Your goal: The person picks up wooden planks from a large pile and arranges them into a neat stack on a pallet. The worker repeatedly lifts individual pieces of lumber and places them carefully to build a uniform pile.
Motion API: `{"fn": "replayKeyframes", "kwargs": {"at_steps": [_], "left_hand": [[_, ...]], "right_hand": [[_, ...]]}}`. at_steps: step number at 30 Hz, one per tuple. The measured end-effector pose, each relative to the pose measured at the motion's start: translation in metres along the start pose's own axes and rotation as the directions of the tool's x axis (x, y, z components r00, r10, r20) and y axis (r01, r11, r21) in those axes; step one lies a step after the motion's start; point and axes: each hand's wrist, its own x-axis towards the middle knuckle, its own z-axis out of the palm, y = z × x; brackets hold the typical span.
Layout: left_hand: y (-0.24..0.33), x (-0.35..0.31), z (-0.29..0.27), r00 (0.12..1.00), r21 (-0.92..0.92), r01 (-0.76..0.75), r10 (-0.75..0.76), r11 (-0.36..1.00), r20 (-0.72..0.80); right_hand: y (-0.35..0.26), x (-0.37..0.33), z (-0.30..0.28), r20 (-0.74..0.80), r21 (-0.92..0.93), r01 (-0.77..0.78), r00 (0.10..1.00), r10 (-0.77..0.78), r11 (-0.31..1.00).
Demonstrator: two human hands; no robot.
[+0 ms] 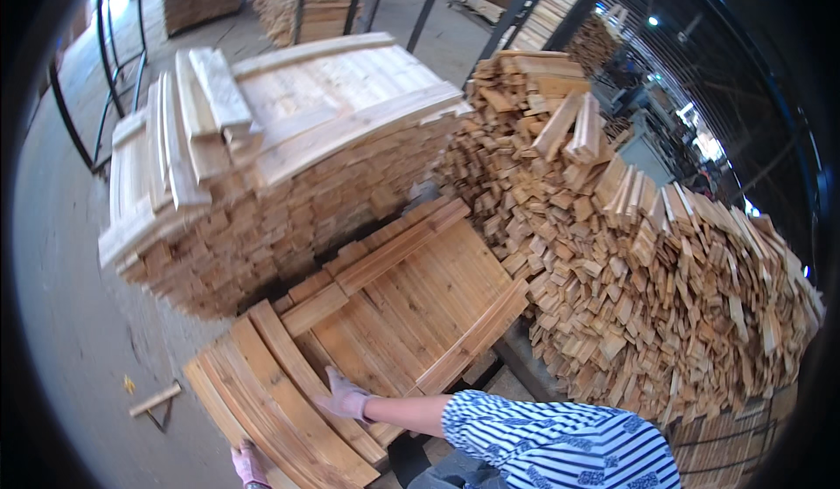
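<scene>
A low stack of wooden boards [411, 288] lies in front of me, with several longer boards laid across its near left end. My left hand [249, 466], in a pale pink glove, is at the outer left edge of these crosswise boards. Its fingers close over the rim of the outermost board [229, 406]. My right hand [348, 398], also gloved, rests on the inner crosswise board [302, 368]. Its thumb and fingers are apart, and the palm side is hidden.
Beyond the low stack stands a taller stack of pale boards [350, 73], loose planks [206, 95] on top. To the right rises a large heap of short wood pieces [604, 296]. A wood scrap [156, 400] lies on the concrete floor [96, 340] at left. Dark metal posts [429, 8] stand behind.
</scene>
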Motion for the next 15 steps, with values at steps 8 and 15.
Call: {"fn": "replayKeyframes", "kwargs": {"at_steps": [8,15], "left_hand": [[0.149,-0.101,0.092,0.963,0.944,0.145,0.175,0.297,-0.204],[0.175,-0.246,0.266,0.815,0.068,-0.13,0.067,0.989,0.576]], "right_hand": [[0.131,-0.195,-0.157,0.035,0.059,-0.084,0.996,0.082,0.995],[0.259,-0.228,-0.366,-0.654,0.219,-0.019,0.739,0.161,0.975]]}}
